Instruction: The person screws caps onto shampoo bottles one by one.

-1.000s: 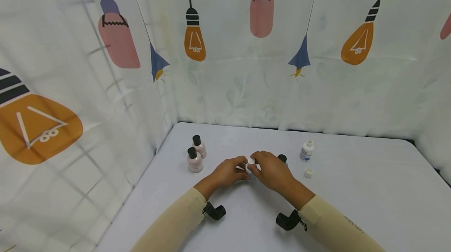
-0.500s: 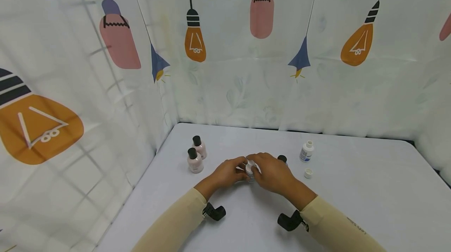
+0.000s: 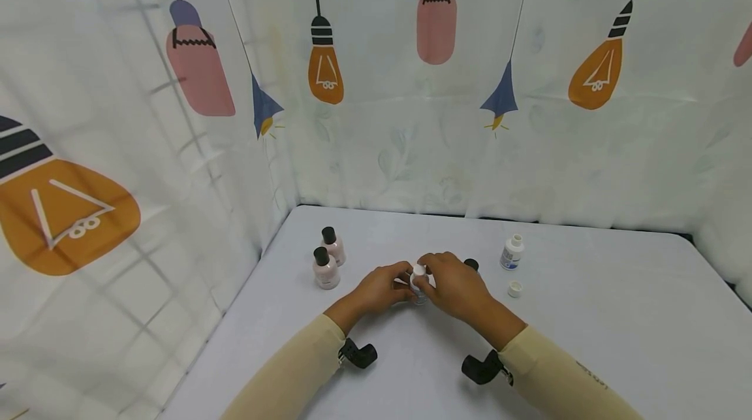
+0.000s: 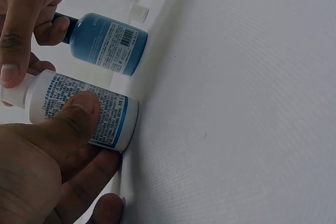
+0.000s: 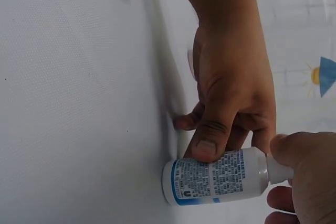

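My left hand (image 3: 378, 290) grips the body of a small white bottle (image 4: 111, 114) with a printed label and a blue band near its base. The bottle stands upright on the white table. At its top, my right hand (image 3: 457, 284) pinches the white cap (image 5: 279, 171) between thumb and fingers. Just beyond the right hand is a blue bottle (image 4: 109, 44) with a dark cap; in the head view the hand hides most of it.
Two pale pink bottles (image 3: 326, 271) with black caps stand at the left. To the right, an uncapped white bottle (image 3: 512, 253) stands behind a loose white cap (image 3: 514, 289). A patterned curtain (image 3: 382, 145) hangs along the table's back edge.
My right hand's fingers turned over the bottle's cap, covering it half a second ago, and have swung back so it shows again. The left hand and the bottle have stayed in place.
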A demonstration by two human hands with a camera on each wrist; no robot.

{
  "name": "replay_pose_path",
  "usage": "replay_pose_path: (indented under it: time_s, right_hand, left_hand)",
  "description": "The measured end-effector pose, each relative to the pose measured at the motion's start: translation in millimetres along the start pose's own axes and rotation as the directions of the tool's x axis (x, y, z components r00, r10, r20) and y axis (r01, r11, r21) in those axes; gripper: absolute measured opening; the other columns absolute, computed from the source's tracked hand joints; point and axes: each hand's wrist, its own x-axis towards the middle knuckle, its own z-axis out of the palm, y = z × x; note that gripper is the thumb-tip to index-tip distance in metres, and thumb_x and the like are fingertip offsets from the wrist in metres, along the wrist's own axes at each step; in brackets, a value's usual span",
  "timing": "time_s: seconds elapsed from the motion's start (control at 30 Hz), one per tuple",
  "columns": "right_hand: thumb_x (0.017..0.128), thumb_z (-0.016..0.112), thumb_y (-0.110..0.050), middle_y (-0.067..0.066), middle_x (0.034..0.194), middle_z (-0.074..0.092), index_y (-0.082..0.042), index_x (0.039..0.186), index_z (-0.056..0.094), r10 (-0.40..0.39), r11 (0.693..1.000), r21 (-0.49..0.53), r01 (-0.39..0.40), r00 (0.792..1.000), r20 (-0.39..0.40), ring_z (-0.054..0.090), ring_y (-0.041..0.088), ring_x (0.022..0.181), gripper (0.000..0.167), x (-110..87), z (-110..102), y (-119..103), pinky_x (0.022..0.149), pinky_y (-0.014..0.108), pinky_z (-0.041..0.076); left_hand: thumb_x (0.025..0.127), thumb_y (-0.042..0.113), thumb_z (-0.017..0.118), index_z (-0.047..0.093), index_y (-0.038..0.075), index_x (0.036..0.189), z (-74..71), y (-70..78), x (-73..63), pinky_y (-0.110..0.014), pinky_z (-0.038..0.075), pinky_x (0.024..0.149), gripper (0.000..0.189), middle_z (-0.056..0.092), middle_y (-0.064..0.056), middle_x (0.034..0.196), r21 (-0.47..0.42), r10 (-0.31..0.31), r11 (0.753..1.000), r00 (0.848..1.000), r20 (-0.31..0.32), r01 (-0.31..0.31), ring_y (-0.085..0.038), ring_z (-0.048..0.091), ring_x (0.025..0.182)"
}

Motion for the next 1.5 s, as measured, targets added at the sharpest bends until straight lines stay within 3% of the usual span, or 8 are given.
replay_pose_path:
  time_s: [0.13,0.23,0.43,0.83,1.0,1.2,1.33,1.5]
  right_hand:
    - [0.097,0.071,-0.039,0.004,0.119,0.069,-0.016,0.140,0.060,-0.027,1.000,0.005,0.028,0.999,-0.019,0.064,0.020,0.105,0.050,-2.4,-2.3,-0.5,0.066,0.032,0.054]
    - [0.098,0.070,-0.033,0.003,0.128,0.067,-0.019,0.141,0.061,-0.059,0.998,0.009,0.059,0.998,-0.018,0.064,0.022,0.113,0.046,-3.5,-3.7,-1.3,0.068,0.033,0.055]
    - [0.098,0.072,-0.024,0.001,0.121,0.070,-0.019,0.129,0.068,-0.088,0.996,-0.017,0.088,0.996,-0.019,0.066,0.018,0.106,0.032,-3.3,-2.8,-1.0,0.061,0.026,0.051]
    - [0.097,0.073,-0.037,-0.004,0.101,0.067,-0.014,0.123,0.069,0.013,1.000,-0.020,-0.013,1.000,0.009,0.063,0.013,0.092,0.035,-0.1,-1.2,-2.8,0.064,0.029,0.053]
    - [0.097,0.073,-0.039,-0.002,0.105,0.068,-0.014,0.125,0.068,0.019,1.000,-0.012,-0.019,1.000,0.009,0.064,0.015,0.096,0.037,-0.1,0.5,-1.9,0.066,0.031,0.054]
    - [0.099,0.070,-0.031,0.003,0.131,0.066,-0.018,0.141,0.061,-0.065,0.998,-0.009,0.065,0.998,-0.008,0.063,0.022,0.116,0.045,-3.3,-1.0,1.3,0.072,0.034,0.056]
    - [0.099,0.068,-0.018,0.000,0.129,0.066,-0.020,0.136,0.065,-0.149,0.989,-0.022,0.149,0.988,-0.038,0.064,0.019,0.113,0.037,-4.2,-2.8,3.3,0.068,0.027,0.054]
    - [0.099,0.069,-0.017,-0.001,0.122,0.069,-0.021,0.128,0.069,-0.160,0.987,-0.042,0.158,0.986,-0.046,0.065,0.017,0.108,0.029,-4.1,-3.6,2.5,0.066,0.026,0.053]
  left_hand:
    - [0.093,0.022,0.079,0.060,0.022,0.114,0.0,0.6,-0.6,-0.037,0.053,0.093,0.028,0.073,-0.002,0.117,-0.003,0.000,1.000,1.000,-0.001,0.000,-0.010,0.072,0.099]
    - [0.093,0.022,0.079,0.061,0.022,0.117,-0.3,0.8,-0.8,-0.037,0.053,0.094,0.030,0.073,-0.001,0.118,0.008,-0.004,1.000,1.000,-0.006,0.005,-0.011,0.071,0.101]
    - [0.094,0.022,0.078,0.061,0.021,0.120,-0.4,1.6,-1.0,-0.036,0.054,0.094,0.032,0.072,0.000,0.119,0.015,-0.003,1.000,1.000,-0.004,0.003,-0.013,0.070,0.107]
    - [0.092,0.023,0.079,0.060,0.023,0.115,-0.2,3.2,-2.5,-0.039,0.053,0.093,0.029,0.073,-0.002,0.117,0.015,-0.007,1.000,1.000,-0.003,0.007,-0.010,0.072,0.099]
    - [0.092,0.023,0.079,0.060,0.023,0.114,-0.3,3.8,-2.7,-0.039,0.053,0.093,0.029,0.073,-0.003,0.118,0.015,-0.010,1.000,1.000,-0.004,0.010,-0.010,0.072,0.098]
    - [0.092,0.023,0.079,0.061,0.022,0.116,0.2,2.5,-2.1,-0.037,0.053,0.094,0.030,0.073,-0.001,0.118,0.005,-0.006,1.000,1.000,-0.003,0.006,-0.011,0.071,0.101]
    - [0.092,0.024,0.079,0.062,0.022,0.125,-0.1,1.2,-1.4,-0.035,0.054,0.093,0.036,0.072,-0.001,0.120,-0.022,-0.012,1.000,1.000,-0.005,0.012,-0.013,0.070,0.105]
    - [0.092,0.024,0.078,0.062,0.022,0.122,-0.5,1.0,-1.0,-0.035,0.054,0.093,0.034,0.072,-0.001,0.121,-0.031,-0.011,0.999,1.000,-0.003,0.011,-0.014,0.070,0.106]
